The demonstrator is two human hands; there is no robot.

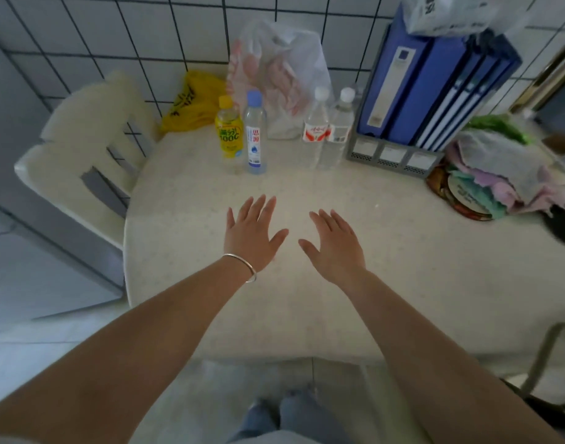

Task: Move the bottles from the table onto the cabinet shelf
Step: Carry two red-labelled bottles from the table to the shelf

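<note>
Left hand and right hand flat, fingers spread, holding nothing, above table, four bottles upright beyond fingertips

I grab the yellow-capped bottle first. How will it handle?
The yellow-capped bottle looks like thin clear plastic, so probably light and slightly squeezable. It is tall and narrow, so a sideways push may tip it against the blue-capped bottle close beside it. How full it is cannot be told.

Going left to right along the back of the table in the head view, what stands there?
Yellow bag → yellow bottle → blue-capped bottle → red-labelled bottle → clear bottle → blue binders → cloth pile.
</note>
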